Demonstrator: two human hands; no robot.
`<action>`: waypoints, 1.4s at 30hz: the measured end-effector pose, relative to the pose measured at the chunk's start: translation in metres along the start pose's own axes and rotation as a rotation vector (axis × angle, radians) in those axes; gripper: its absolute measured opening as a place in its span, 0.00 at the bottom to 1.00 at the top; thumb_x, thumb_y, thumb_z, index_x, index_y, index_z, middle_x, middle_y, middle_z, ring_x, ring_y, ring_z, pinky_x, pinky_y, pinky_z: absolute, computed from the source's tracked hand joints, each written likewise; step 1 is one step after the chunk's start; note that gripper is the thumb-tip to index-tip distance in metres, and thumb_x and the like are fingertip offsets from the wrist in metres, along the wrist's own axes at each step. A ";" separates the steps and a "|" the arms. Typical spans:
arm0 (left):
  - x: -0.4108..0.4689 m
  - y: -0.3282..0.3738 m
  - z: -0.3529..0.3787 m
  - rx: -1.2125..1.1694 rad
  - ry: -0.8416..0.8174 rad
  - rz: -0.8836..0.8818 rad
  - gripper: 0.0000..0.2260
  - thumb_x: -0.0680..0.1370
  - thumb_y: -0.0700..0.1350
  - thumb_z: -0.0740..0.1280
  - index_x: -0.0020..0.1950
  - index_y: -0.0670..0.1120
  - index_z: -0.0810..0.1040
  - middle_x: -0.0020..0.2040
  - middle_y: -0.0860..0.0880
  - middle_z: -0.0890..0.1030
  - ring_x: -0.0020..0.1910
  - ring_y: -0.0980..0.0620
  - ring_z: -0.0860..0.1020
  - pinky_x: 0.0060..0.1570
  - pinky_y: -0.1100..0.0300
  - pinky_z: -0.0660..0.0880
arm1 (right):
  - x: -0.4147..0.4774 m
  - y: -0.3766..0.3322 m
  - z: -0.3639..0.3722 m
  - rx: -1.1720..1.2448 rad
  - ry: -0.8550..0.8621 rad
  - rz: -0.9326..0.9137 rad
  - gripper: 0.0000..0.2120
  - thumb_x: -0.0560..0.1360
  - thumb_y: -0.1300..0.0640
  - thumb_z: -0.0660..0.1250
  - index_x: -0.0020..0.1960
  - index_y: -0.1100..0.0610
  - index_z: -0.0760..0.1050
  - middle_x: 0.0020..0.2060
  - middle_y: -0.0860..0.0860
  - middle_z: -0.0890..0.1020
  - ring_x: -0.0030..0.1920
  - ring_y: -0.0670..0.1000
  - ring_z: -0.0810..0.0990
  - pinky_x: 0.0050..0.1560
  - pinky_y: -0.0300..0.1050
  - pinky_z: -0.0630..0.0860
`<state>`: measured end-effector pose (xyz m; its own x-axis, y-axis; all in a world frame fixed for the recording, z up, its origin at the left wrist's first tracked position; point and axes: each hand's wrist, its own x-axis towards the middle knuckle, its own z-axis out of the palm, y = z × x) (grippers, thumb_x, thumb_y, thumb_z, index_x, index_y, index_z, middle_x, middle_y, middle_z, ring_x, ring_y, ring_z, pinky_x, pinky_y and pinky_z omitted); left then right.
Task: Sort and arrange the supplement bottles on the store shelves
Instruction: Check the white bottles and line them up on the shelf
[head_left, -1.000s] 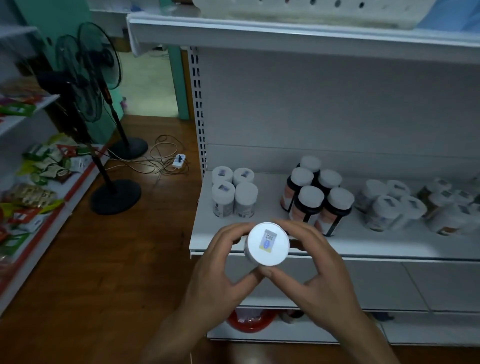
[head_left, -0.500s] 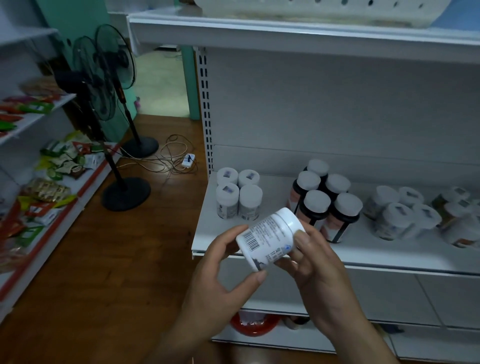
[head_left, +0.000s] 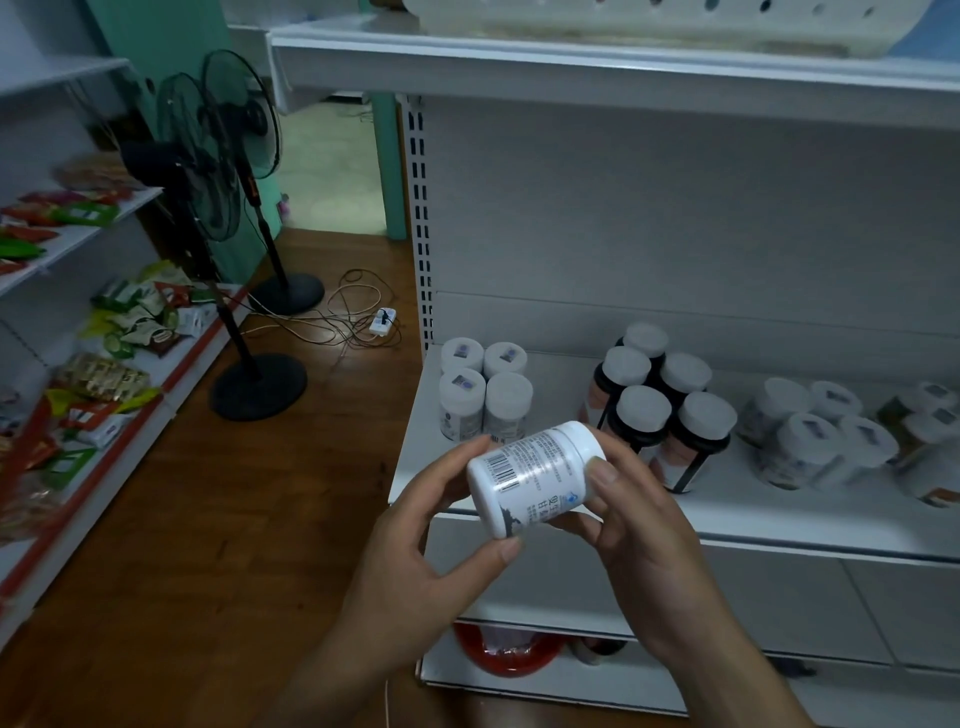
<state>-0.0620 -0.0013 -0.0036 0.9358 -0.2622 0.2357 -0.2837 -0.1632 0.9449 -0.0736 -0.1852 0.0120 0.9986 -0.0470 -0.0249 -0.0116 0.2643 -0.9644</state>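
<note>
A white supplement bottle (head_left: 532, 475) lies tilted between both hands, in front of the white shelf's front edge (head_left: 779, 535), its barcode label facing me and its cap pointing up-right. My left hand (head_left: 426, 540) grips its base end; my right hand (head_left: 639, 525) grips the cap end. On the shelf behind stand several small white bottles (head_left: 485, 397) in a square group at the left, several dark bottles with white caps (head_left: 657, 405) in the middle, and a loose cluster of white-capped bottles (head_left: 826, 434) at the right, blurred.
Two standing fans (head_left: 218, 171) and a power strip with cables (head_left: 382, 319) occupy the wooden floor at left. Snack shelves (head_left: 104, 374) line the far left. A red bowl (head_left: 506, 652) sits on the bottom shelf. A white basket (head_left: 665, 21) rests on the upper shelf.
A second ago the bottle's cap faced me; both hands have turned it onto its side so the label shows. The view has moved slightly closer to the shelf.
</note>
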 end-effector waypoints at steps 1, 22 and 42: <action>0.001 0.001 -0.001 -0.015 -0.002 -0.004 0.29 0.68 0.54 0.72 0.69 0.58 0.70 0.65 0.64 0.76 0.65 0.61 0.75 0.59 0.66 0.74 | 0.000 0.000 0.000 -0.003 -0.002 -0.002 0.31 0.61 0.33 0.75 0.60 0.46 0.79 0.57 0.52 0.82 0.57 0.52 0.81 0.49 0.45 0.78; 0.017 0.007 0.003 -0.191 -0.067 0.090 0.31 0.70 0.45 0.74 0.72 0.50 0.69 0.69 0.53 0.75 0.69 0.48 0.73 0.65 0.50 0.73 | -0.002 0.004 0.016 0.413 0.028 0.325 0.18 0.76 0.49 0.63 0.58 0.60 0.80 0.47 0.59 0.81 0.41 0.52 0.80 0.38 0.42 0.81; 0.020 0.004 0.005 -0.367 0.009 0.053 0.30 0.70 0.44 0.73 0.69 0.62 0.70 0.67 0.53 0.76 0.67 0.49 0.74 0.60 0.56 0.76 | -0.003 0.010 0.011 0.137 -0.006 0.147 0.17 0.73 0.46 0.65 0.61 0.45 0.79 0.57 0.50 0.83 0.54 0.52 0.82 0.43 0.45 0.79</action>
<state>-0.0455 -0.0115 0.0034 0.9243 -0.2521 0.2867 -0.2394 0.2023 0.9496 -0.0758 -0.1714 0.0054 0.9870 0.0073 -0.1604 -0.1502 0.3961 -0.9058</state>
